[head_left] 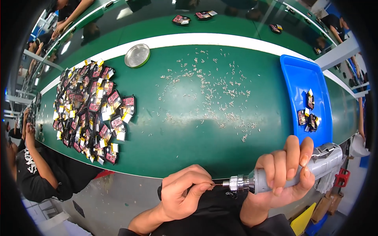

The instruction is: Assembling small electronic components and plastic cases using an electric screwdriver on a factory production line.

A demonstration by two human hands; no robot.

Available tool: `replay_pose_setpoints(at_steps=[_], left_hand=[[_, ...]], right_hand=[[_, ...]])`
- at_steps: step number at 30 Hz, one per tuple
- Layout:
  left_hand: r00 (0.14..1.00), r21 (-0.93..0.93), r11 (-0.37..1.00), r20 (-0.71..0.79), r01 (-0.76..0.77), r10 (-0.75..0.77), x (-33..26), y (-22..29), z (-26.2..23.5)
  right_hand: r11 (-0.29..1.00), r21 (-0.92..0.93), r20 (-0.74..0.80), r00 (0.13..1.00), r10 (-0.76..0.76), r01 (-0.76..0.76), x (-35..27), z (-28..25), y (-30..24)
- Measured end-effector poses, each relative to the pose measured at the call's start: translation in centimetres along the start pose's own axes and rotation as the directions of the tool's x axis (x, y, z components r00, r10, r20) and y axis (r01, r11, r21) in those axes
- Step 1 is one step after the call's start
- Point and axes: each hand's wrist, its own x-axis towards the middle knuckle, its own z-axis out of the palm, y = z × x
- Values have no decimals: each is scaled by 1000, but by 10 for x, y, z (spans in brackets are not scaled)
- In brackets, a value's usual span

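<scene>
A grey electric screwdriver (327, 163) lies across my right hand (281, 175), its silver chuck (238, 183) toward the left. The right fingers wrap round its body, well behind the chuck. At the other end, my left hand (185, 192) pinches the thin bit (217, 184) between thumb and fingers. The fingertips cover the bit's end, so whether a screw sits on it is hidden. Both hands are held at the near edge of the green work table (165, 149), close to my body.
Small black units with boards and yellow-and-white parts form a pile (92, 106) at left. Tiny pale screw-like pieces (214, 106) are scattered mid-table. A round metal tin (138, 56) stands far left of centre. A blue tray (311, 74) at right holds several units. People work at left.
</scene>
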Motion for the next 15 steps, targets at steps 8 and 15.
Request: replay_pose_setpoints(at_steps=[8,15], left_hand=[[998,146,989,54,19,-27,7,-6,8],[963,299,954,262,-15,-67,28,2,5]], right_hand=[[997,-36,-66,996,65,-67,-1,-21,-3],[999,22,-192,981,37,-34,-1,-41,-10]])
